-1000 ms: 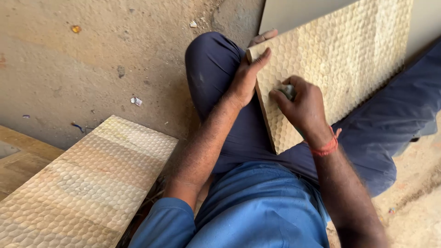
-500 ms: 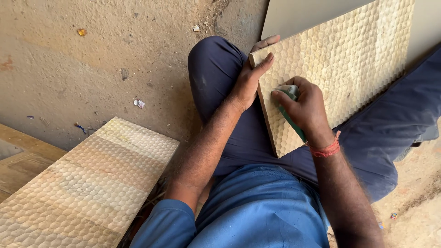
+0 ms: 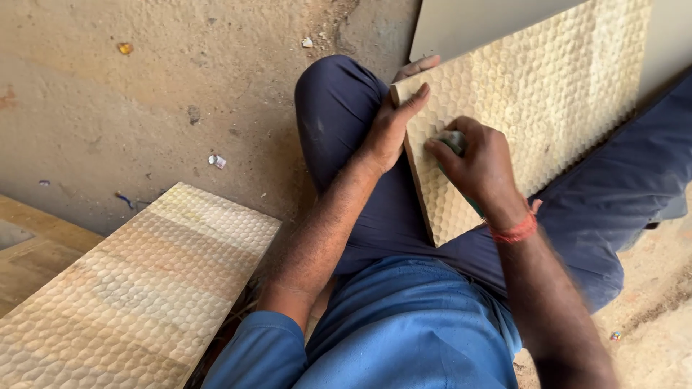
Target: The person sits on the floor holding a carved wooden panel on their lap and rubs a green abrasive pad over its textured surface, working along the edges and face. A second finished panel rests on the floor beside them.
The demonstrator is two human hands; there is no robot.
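One carved wooden panel point(image 3: 533, 108) with a honeycomb relief lies propped across the seated person's lap, both hands on it.

The panel rests tilted on the dark-blue trouser legs point(image 3: 346, 137), its near corner low between the thighs. Left hand point(image 3: 393, 130) clamps the panel's left edge, thumb on the face, fingers wrapped behind. Right hand point(image 3: 479, 162) is closed on a small greenish abrasive pad point(image 3: 455, 139), pressed flat to the relief; a red thread point(image 3: 513, 230) circles that wrist. Judged: the panel is stiff, moderately heavy, dusty-slick; edges give the surest hold, and the carved ridges may chip. A second similar panel point(image 3: 144, 288) lies well apart on the concrete floor point(image 3: 144, 94), by a plain board point(image 3: 29, 252).
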